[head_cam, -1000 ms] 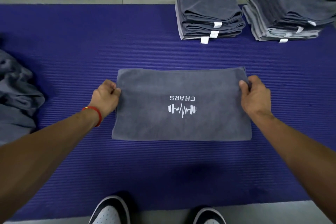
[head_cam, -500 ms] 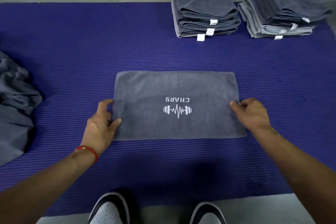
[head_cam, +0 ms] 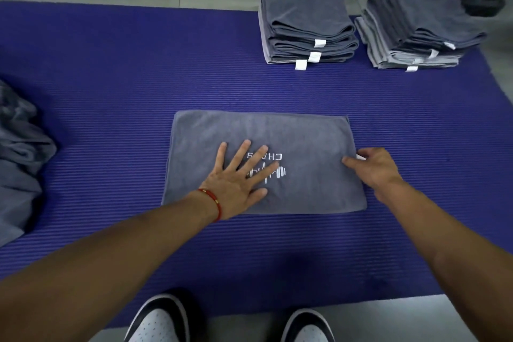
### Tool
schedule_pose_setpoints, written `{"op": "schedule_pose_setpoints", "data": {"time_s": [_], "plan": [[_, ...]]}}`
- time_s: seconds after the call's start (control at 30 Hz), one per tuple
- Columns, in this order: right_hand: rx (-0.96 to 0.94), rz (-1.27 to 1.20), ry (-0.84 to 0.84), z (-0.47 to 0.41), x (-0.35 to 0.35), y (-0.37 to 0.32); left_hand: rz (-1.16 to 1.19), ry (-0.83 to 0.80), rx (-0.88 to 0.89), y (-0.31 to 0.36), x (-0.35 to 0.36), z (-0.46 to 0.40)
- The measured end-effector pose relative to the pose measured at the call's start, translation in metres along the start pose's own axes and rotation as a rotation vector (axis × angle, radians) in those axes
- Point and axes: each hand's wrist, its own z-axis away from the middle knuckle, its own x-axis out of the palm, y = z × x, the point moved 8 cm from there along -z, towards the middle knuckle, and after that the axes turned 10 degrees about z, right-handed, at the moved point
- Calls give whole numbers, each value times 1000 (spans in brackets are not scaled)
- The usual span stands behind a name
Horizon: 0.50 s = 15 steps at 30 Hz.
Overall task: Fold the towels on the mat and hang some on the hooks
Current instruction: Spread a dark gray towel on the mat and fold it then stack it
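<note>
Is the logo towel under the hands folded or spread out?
Folded: the towel lies as a compact flat rectangle, layered edges at its right side.

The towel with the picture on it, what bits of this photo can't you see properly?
- Head view: the towel logo is partly hidden under the left hand.
- The right hand covers the towel's right edge; whether it pinches is unclear.
- The pile is cut off at the left edge.
- No hooks in view.

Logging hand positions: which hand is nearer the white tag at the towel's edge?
Right. The right hand touches the small white fabric tag; the left hand presses flat mid-towel.
</note>
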Motion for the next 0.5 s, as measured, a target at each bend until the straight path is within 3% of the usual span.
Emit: {"op": "schedule_pose_setpoints", "data": {"time_s": [0.1,0.17,0.27,0.37,0.5], "plan": [[-7,-262,-252,15,1,-8,17,-48,4,-3,-1,0],[-34,-284,-380,22,-1,-12,25,-78,2,-3,-3,-1],[-144,-136,-351,27,-11,-29,197,3,16,1,-17,3],[-279,-69,-264,41,-19,-66,706,286,25,7,-50,11],[-482,54,-198,81,-8,-133,1648,267,-315,12,-69,10]]}}
